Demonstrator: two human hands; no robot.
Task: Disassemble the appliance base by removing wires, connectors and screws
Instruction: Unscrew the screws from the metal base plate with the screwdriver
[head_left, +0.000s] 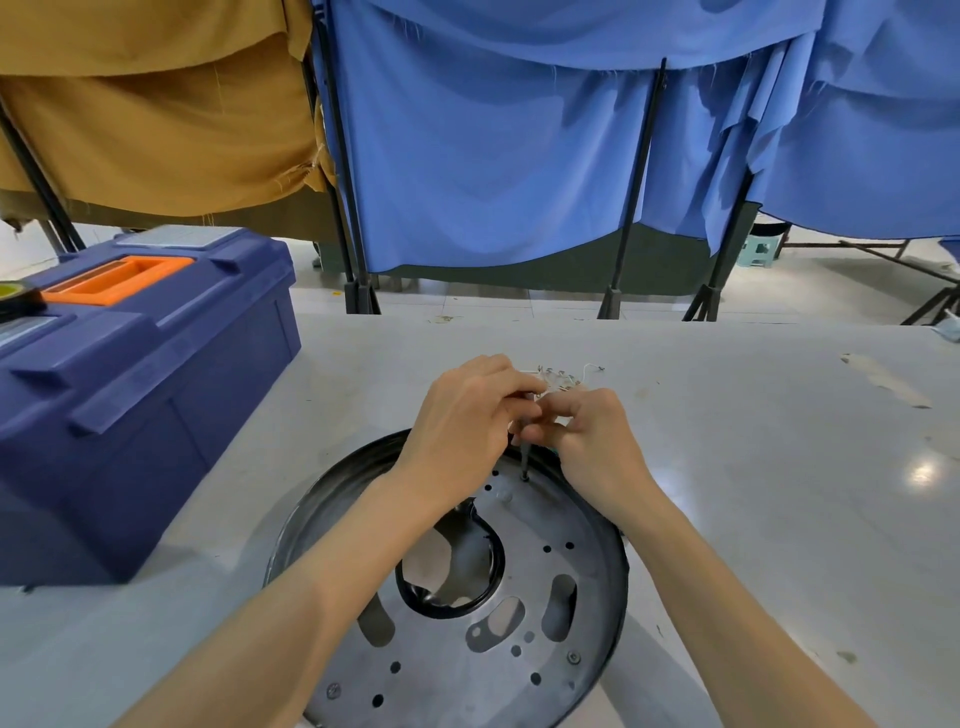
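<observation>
At lower centre of the frame I have the round metal appliance base (457, 691), dark-rimmed with a silvery perforated plate, lying flat on the pale grey table (779, 467). Both hands meet above its far edge. The left hand (467, 410) curls its fingers round the upper part of a thin dark screwdriver (523, 457), whose handle I cannot make out. The right hand (587, 441) pinches the same tool just beside it, thumb and forefinger close to the shaft. That shaft stands nearly upright, tip down on the plate near the far rim. One silver screw (573, 657) sits at the plate's lower right, a second screw (333, 691) at its lower left. Just behind the hands a loose bunch of white wires with small connectors (563, 376) lies on the table. At left stands a dark blue plastic toolbox (140, 374) with an orange handle. Blue cloth curtains (493, 156) hang across the top.
</observation>
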